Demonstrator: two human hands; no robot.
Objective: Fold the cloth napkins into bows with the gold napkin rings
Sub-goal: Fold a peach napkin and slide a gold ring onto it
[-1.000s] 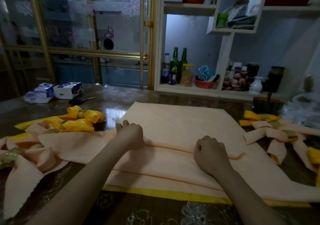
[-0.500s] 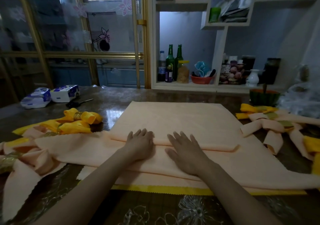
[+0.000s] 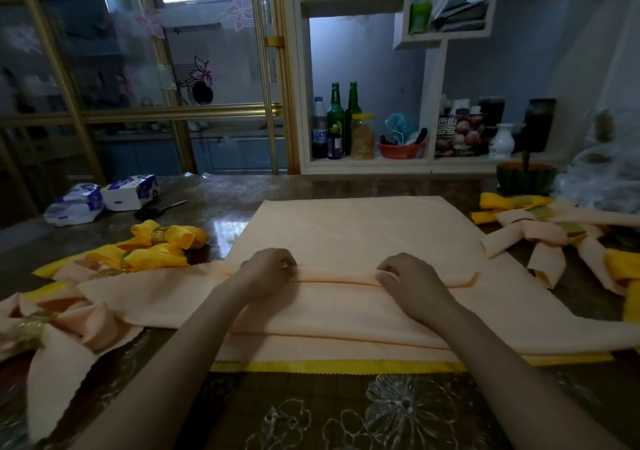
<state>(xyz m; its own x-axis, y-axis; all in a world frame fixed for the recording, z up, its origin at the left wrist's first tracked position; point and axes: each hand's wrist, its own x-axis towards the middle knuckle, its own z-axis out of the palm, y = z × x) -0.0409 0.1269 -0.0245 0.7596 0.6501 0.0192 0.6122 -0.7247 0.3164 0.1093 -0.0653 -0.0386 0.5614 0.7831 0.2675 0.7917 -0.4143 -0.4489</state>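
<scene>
Here, on the table (image 3: 225, 200), a peach napkin (image 3: 346, 228) lies flat.
Bows (image 3: 166, 238) sit at both sides; the left hand (image 3: 268, 269) and right hand (image 3: 405, 276) each pinch the napkin's middle fold (image 3: 336, 274), fingers curled.

Two green bottles (image 3: 336, 117), a yellow-lidded jar (image 3: 362, 138) and a white vase (image 3: 501, 141) line the shelf (image 3: 381, 165); left of it, tissue packs (image 3: 130, 192) and scissors (image 3: 159, 208) lie on the tabletop (image 3: 225, 200).

- I'm in a home, at a dining table (image 3: 225, 193) beside the kitchen.
- Straight beyond my fingers (image 3: 385, 271), white wall shelves (image 3: 367, 165) hold green bottles (image 3: 336, 117), a jar (image 3: 362, 138) and a vase (image 3: 501, 139).
- Far left beyond my fingers, gold-framed glass doors (image 3: 214, 44) with flower decals show kitchen cabinets (image 3: 152, 158) behind.
</scene>
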